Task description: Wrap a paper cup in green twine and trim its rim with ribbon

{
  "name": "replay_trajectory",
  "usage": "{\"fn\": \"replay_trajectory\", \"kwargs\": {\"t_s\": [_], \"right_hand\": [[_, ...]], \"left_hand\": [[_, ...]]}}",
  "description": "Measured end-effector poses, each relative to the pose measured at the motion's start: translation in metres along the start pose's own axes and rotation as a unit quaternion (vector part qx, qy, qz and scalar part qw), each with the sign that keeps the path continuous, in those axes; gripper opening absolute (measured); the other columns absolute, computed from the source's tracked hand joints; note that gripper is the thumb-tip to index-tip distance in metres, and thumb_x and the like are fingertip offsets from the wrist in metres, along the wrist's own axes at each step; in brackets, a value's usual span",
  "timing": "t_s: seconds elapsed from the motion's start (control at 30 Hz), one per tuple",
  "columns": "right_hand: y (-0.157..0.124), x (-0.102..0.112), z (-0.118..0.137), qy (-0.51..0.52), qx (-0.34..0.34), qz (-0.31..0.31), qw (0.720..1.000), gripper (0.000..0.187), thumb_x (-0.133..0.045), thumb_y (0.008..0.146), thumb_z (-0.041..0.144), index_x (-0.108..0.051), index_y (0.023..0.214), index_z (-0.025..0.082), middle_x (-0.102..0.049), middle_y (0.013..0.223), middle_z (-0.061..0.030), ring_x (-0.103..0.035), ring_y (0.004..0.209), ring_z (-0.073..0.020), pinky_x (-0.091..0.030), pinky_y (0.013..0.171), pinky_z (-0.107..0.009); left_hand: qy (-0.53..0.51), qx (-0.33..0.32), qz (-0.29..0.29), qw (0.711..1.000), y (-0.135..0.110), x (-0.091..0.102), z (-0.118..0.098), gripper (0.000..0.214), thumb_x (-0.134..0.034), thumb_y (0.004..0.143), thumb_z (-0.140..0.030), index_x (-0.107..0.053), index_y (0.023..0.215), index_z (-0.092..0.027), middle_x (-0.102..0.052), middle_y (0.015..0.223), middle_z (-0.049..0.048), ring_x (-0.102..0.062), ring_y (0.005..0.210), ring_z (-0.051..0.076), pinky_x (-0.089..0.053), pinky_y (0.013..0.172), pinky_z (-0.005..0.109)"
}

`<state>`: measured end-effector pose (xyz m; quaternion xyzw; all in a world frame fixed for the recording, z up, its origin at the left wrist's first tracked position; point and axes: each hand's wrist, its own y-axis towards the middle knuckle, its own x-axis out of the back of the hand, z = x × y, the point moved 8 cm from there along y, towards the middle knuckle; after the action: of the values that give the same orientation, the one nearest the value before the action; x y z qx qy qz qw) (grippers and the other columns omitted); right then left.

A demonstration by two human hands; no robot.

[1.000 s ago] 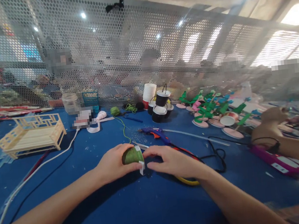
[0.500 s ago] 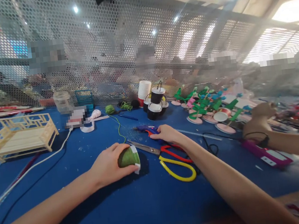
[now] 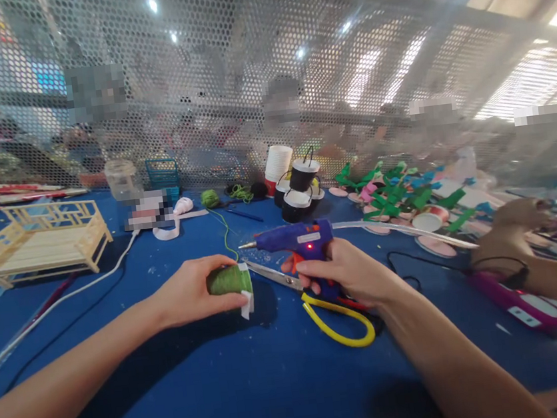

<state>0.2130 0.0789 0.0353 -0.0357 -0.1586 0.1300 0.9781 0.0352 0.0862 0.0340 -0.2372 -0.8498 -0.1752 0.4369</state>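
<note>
My left hand (image 3: pixel 187 293) is wrapped round a small cup covered in green yarn (image 3: pixel 228 282), lying on its side just above the blue table (image 3: pixel 228 389), with a white paper strip hanging at its rim. My right hand (image 3: pixel 353 271) grips a blue hot glue gun (image 3: pixel 298 239) by its handle. The gun's red light is on, and its nozzle points left, a little above and right of the cup. A green thread runs from the cup toward a green yarn ball (image 3: pixel 209 197) at the back.
Scissors with red and yellow handles (image 3: pixel 319 298) lie under my right hand. A wooden stick bench (image 3: pixel 35 240) stands at the left. Black and white cups (image 3: pixel 296 190), a jar (image 3: pixel 121 178) and green paper flowers (image 3: pixel 393 199) line the mesh screen. Another person's hands (image 3: pixel 507 236) work at the right.
My right hand left the cup, reached back to the glue gun, and has lifted it off the table toward the cup. My left hand kept hold of the cup.
</note>
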Motion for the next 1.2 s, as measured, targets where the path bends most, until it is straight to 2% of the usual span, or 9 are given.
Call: {"fn": "replay_trajectory", "kwargs": {"t_s": [0.13, 0.37, 0.5, 0.8, 1.2], "right_hand": [[-0.011, -0.010, -0.001, -0.026, 0.000, 0.027, 0.999, 0.019, -0.059, 0.072, 0.030, -0.063, 0.078, 0.012, -0.054, 0.051, 0.0025, -0.049, 0.044, -0.0069, -0.038, 0.041, -0.018], [-0.021, -0.005, -0.003, -0.098, -0.026, -0.016, 0.995, 0.022, -0.063, 0.067, 0.037, -0.055, 0.061, 0.017, -0.054, 0.045, 0.0021, -0.050, 0.042, -0.0101, -0.042, 0.042, -0.021], [-0.022, -0.002, -0.003, -0.132, -0.023, -0.041, 0.990, 0.026, -0.062, 0.066, 0.037, -0.049, 0.051, 0.020, -0.049, 0.041, 0.0031, -0.044, 0.038, -0.0098, -0.038, 0.038, -0.022], [-0.022, -0.005, 0.000, -0.153, -0.016, -0.050, 0.987, 0.025, -0.059, 0.065, 0.035, -0.047, 0.049, 0.021, -0.043, 0.037, 0.0048, -0.037, 0.035, -0.0089, -0.031, 0.035, -0.023], [-0.022, -0.003, -0.007, -0.138, -0.051, -0.063, 0.987, 0.024, -0.061, 0.066, 0.037, -0.052, 0.053, 0.019, -0.054, 0.042, 0.0011, -0.052, 0.039, -0.0123, -0.043, 0.040, -0.023]], "left_hand": [[-0.014, -0.005, 0.008, 1.000, 0.001, 0.001, 0.001, 0.048, -0.059, 0.069, -0.050, -0.058, 0.103, -0.016, -0.064, 0.084, 0.0022, -0.058, 0.071, 0.016, -0.044, 0.063, 0.025], [0.003, 0.018, 0.014, 1.000, 0.003, 0.004, 0.007, 0.048, -0.059, 0.069, -0.050, -0.058, 0.103, -0.017, -0.064, 0.090, 0.0037, -0.059, 0.078, 0.018, -0.043, 0.070, 0.028], [0.012, 0.033, 0.012, 0.999, 0.004, 0.006, 0.010, 0.048, -0.059, 0.068, -0.052, -0.058, 0.103, -0.019, -0.065, 0.092, 0.0035, -0.059, 0.080, 0.019, -0.044, 0.070, 0.028], [0.018, 0.031, 0.004, 0.999, 0.004, 0.006, 0.011, 0.049, -0.059, 0.067, -0.053, -0.058, 0.103, -0.019, -0.065, 0.091, 0.0031, -0.060, 0.080, 0.019, -0.044, 0.069, 0.027], [0.053, -0.019, -0.024, 0.998, 0.002, 0.006, 0.002, 0.049, -0.060, 0.067, -0.050, -0.058, 0.104, -0.018, -0.065, 0.099, 0.0057, -0.060, 0.088, 0.020, -0.045, 0.078, 0.029]]}}
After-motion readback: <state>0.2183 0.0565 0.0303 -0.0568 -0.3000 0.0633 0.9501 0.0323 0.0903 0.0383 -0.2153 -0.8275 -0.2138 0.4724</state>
